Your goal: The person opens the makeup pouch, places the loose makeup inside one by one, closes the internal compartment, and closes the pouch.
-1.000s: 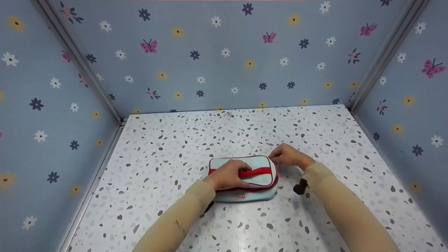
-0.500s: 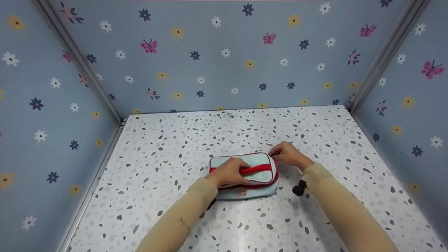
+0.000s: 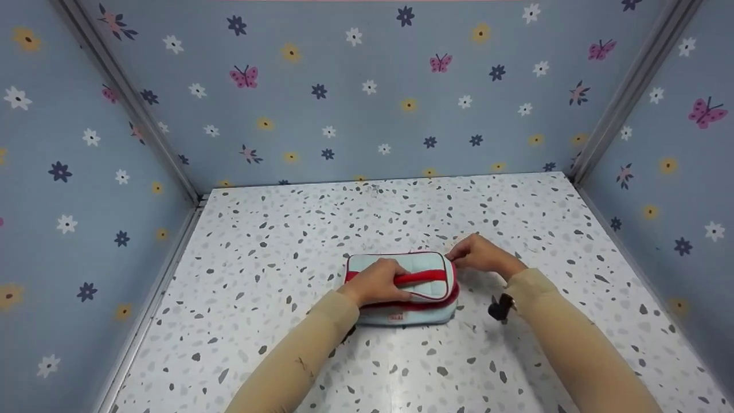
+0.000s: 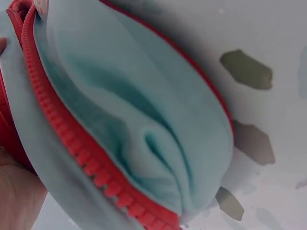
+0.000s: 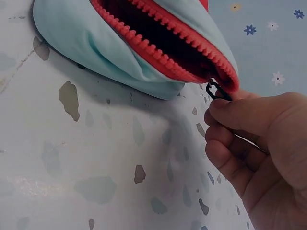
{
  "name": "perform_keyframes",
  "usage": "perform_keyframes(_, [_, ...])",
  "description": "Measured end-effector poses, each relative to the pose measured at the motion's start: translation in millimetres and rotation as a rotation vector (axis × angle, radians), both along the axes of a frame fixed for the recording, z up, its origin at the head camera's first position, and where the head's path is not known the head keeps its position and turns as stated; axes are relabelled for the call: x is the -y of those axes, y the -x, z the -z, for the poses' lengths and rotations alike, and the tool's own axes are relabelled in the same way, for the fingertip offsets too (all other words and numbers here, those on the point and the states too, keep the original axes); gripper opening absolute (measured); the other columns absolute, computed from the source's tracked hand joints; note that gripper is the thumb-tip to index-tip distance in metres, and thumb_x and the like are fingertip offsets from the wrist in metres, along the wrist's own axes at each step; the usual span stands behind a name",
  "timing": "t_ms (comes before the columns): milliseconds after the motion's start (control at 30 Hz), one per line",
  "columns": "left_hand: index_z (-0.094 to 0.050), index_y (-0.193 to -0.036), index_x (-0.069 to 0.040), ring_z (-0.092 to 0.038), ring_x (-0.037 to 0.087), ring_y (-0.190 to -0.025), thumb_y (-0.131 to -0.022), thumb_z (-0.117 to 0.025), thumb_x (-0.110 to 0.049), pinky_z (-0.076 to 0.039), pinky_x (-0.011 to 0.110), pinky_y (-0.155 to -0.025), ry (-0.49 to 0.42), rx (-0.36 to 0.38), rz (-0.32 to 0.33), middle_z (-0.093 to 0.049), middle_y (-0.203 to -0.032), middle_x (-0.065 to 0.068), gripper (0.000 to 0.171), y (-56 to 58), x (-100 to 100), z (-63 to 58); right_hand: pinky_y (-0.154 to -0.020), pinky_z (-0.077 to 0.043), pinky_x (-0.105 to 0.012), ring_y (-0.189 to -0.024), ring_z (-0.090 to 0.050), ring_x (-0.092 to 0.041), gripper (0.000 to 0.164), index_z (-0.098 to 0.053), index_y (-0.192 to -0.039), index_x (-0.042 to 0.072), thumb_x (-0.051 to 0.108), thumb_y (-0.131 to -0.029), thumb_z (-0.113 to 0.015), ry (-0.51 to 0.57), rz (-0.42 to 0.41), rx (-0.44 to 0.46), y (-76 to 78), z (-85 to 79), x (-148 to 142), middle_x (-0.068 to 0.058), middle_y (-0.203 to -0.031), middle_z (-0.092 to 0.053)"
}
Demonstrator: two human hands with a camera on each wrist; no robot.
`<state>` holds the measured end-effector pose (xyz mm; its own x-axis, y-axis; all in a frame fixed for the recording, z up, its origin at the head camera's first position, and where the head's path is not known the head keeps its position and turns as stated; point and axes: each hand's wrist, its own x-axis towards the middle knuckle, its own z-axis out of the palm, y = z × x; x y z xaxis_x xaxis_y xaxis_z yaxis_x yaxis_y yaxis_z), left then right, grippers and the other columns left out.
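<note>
A pale blue fabric pouch (image 3: 373, 263) with red piping stands on the speckled table. Across its top runs a red strap handle (image 3: 421, 278). My left hand (image 3: 375, 284) grips the top of the pouch at the strap, thumb toward the front edge. At the right end, my right hand (image 3: 481, 254) pinches a black zipper pull (image 5: 218, 91) between thumb and forefinger. The red zipper (image 5: 158, 57) gapes along the side in the right wrist view, its teeth apart and the inside dark. Soft folds (image 4: 153, 139) show below the zipper teeth in the left wrist view.
The white speckled table (image 3: 287, 229) is bounded by blue walls (image 3: 367, 86) printed with flowers and butterflies. Metal strips (image 3: 155, 126) line the corners. A small black item (image 3: 500, 308) shows beside the right sleeve.
The right hand, holding the zipper pull, has moved slightly to the right. The pouch has shifted a little right too, and the left hand still grips its top.
</note>
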<state>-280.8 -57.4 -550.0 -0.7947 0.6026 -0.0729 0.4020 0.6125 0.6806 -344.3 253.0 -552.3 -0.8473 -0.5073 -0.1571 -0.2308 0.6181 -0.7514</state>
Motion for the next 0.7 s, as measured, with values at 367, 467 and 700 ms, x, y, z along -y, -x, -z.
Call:
perform_keyframes(367, [-0.078,-0.132,-0.009,-0.06,0.02,-0.12,-0.088,-0.091,-0.041,-0.052,0.037,-0.111,0.07,-0.08,0.017,-0.064,-0.133,0.006,0.056,-0.8,-2,-3.2,-0.072,-0.054,-0.02,-0.081,-0.065,-0.005,0.014,-0.084,-0.108,-0.002,-0.001,-0.097,-0.075,-0.001,0.04,-0.042,-0.5,6.9,0,-0.015,-0.102,-0.083])
perform_keyframes(467, [-0.078,-0.13,-0.011,-0.056,0.025,-0.138,-0.088,-0.091,-0.043,-0.046,0.04,-0.122,0.092,-0.122,0.036,-0.06,-0.149,0.009,0.055,1.3,-4,-5.2,-0.071,-0.054,-0.02,-0.08,-0.065,-0.006,0.014,-0.084,-0.107,-0.002,-0.002,-0.096,-0.075,0.006,0.054,-0.046,-0.4,6.9,1,-0.015,-0.1,-0.083])
perform_keyframes(700, [-0.073,-0.136,-0.015,-0.041,0.03,-0.16,-0.085,-0.091,-0.042,-0.028,0.048,-0.135,0.152,-0.135,0.086,-0.051,-0.167,0.011,0.061,9.0,-10,-6.9,-0.071,-0.054,-0.022,-0.078,-0.065,-0.008,0.014,-0.084,-0.106,0.0,-0.001,-0.097,-0.074,0.0,0.065,-0.055,0.2,6.0,5,-0.01,-0.097,-0.082])
